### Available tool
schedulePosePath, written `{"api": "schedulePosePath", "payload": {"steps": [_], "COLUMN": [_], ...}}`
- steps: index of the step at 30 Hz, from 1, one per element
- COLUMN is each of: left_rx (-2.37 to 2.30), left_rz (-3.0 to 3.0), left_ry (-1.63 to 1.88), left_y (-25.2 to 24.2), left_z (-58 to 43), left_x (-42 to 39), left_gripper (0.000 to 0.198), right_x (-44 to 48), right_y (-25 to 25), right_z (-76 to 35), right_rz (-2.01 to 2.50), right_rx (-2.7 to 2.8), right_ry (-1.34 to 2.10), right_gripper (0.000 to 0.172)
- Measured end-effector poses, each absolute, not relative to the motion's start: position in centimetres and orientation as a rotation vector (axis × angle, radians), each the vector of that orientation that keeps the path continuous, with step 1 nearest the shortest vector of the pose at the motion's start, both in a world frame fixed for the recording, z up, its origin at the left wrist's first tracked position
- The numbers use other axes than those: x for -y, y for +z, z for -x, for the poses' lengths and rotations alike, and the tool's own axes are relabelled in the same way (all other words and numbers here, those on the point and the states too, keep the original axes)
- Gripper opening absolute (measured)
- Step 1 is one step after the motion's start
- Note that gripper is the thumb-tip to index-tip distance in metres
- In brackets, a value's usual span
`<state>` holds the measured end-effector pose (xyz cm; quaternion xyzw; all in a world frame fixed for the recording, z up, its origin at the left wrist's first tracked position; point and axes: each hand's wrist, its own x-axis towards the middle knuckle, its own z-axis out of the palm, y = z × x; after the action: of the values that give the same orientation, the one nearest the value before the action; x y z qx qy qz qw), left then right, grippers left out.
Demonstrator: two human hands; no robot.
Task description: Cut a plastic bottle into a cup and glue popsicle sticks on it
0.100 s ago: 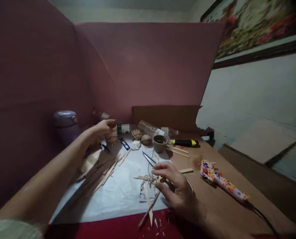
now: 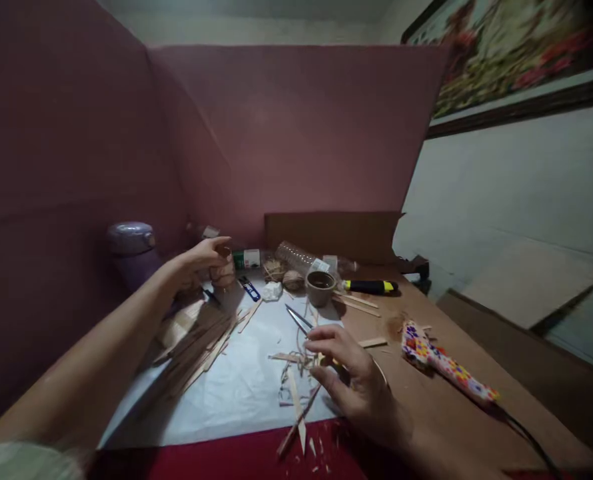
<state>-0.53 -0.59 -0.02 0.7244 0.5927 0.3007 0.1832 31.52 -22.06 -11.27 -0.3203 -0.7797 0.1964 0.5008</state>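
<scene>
My left hand [image 2: 205, 256] reaches over the rim of a small pale jar [image 2: 222, 275] at the back left. Its index finger is stretched out above the jar and the other fingers are partly hidden. Nothing shows in its grasp. In the front middle, my right hand [image 2: 349, 370] curls over a pair of scissors [image 2: 299, 321]. Their blades point up and left from under the fingers, and the hand hides most of the handles. Twine scraps [image 2: 301, 363], a wooden stick [image 2: 295, 403] and a darker stick [image 2: 296, 427] lie beside this hand.
A grey cup [image 2: 320, 288] with dark contents stands behind the scissors. Nearby are a twine ball [image 2: 293, 281], a blue cutter [image 2: 249, 289] and a black-yellow handled tool [image 2: 371, 287]. A flower-patterned corded tool [image 2: 446, 367] lies right; a purple bottle [image 2: 134, 257] stands left.
My left hand has risen very slightly above the jar. My right hand and the scissors stay where they were.
</scene>
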Motion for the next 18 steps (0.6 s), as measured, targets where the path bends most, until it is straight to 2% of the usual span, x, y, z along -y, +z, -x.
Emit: {"api": "schedulePosePath", "payload": {"steps": [8,10,14,18], "left_rx": [-1.912,-1.912,-1.869,-1.914], "left_rz": [-2.168,-2.193,-2.233,-2.278], "left_ry": [0.823,0.791,0.773,0.815], "left_y": [-0.1,-0.4,-0.6,-0.3], "left_z": [0.7,0.6,0.8,0.9], "left_x": [-0.2,-0.4,-0.4,-0.3], "left_gripper": [0.054,0.057,0.078,0.075], "right_x": [22.0,22.0,22.0,22.0], "right_y": [-10.9,-10.8,-10.7,-10.7], "right_z": [-31.4,-31.3,-31.3,-31.4], "right_rz": [0.747,0.745,0.745,0.746], "right_rx": [1.874,1.876,1.873,1.878], "right_ry": [0.455,0.448,0.439,0.433], "right_gripper": [0.023,0.023,0.022,0.022]}}
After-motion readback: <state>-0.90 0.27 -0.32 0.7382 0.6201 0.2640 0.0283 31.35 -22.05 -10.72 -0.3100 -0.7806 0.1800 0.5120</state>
